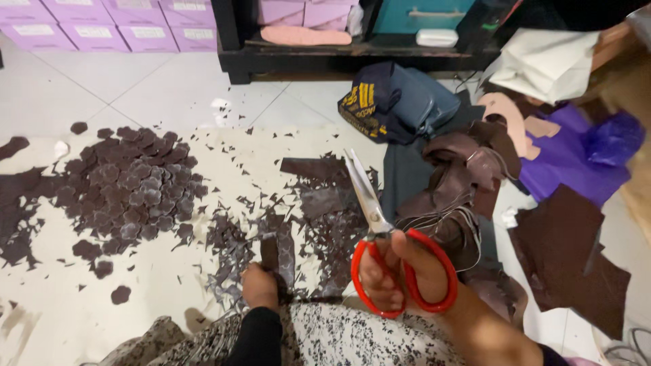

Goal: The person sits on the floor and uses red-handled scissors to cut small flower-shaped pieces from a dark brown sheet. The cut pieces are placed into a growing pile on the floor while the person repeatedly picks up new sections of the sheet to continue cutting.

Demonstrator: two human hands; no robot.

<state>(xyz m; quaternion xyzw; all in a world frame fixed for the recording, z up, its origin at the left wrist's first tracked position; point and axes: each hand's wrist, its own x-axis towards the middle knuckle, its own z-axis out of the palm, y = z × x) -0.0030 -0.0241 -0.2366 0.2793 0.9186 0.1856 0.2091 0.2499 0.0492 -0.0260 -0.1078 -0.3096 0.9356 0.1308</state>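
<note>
My right hand grips red-handled scissors, fingers through both loops, with the steel blades pointing up and away, nearly closed. My left hand, in a black sleeve, rests on the floor sheet and pinches the lower end of a dark brown leather strip with a scalloped edge. Small brown offcuts lie scattered around both hands. A heap of cut brown flower-shaped pieces lies to the left on the cream sheet.
A pile of brown leather pieces and a large dark sheet lie to the right, with purple fabric behind. A navy bag sits by a black shelf. Lilac boxes stand at the back left.
</note>
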